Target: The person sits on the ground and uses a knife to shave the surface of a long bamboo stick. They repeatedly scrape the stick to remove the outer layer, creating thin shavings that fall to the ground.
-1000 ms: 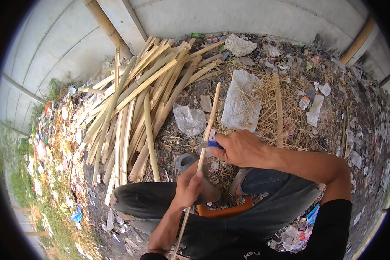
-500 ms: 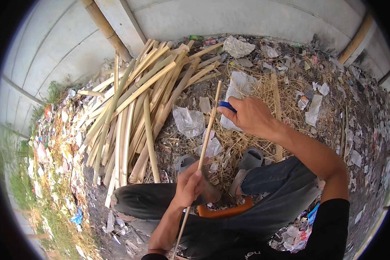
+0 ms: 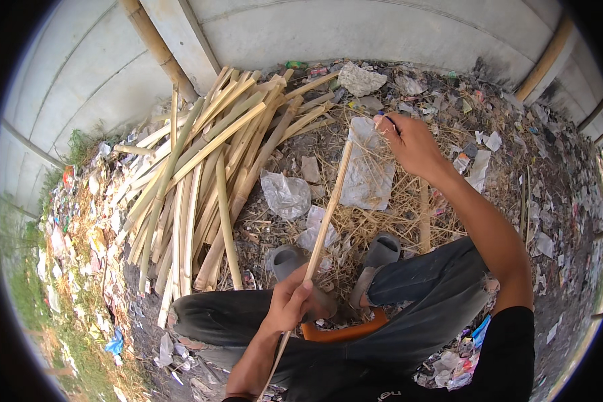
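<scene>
A long, narrow bamboo strip (image 3: 328, 211) slants from my lap up and away in front of me. My left hand (image 3: 290, 301) is closed around its lower part, above my knees. Beyond the strip's far end, a little to the right and apart from it, my right hand (image 3: 409, 144) is closed on a small blue tool (image 3: 398, 129). Most of that tool is hidden by the fingers, so its blade or tip cannot be made out. Thin pale shavings show by the right fingertips.
A heap of split bamboo (image 3: 208, 167) lies at the left. Clear plastic bags (image 3: 285, 193) and straw-like shavings (image 3: 409, 218) cover the littered ground ahead. An orange stool or frame (image 3: 345, 328) shows between my legs. A grey wall (image 3: 355, 33) runs behind.
My right hand has moved away from me and slightly right, off the strip's upper part and past its end. The left hand keeps its grip on the strip.
</scene>
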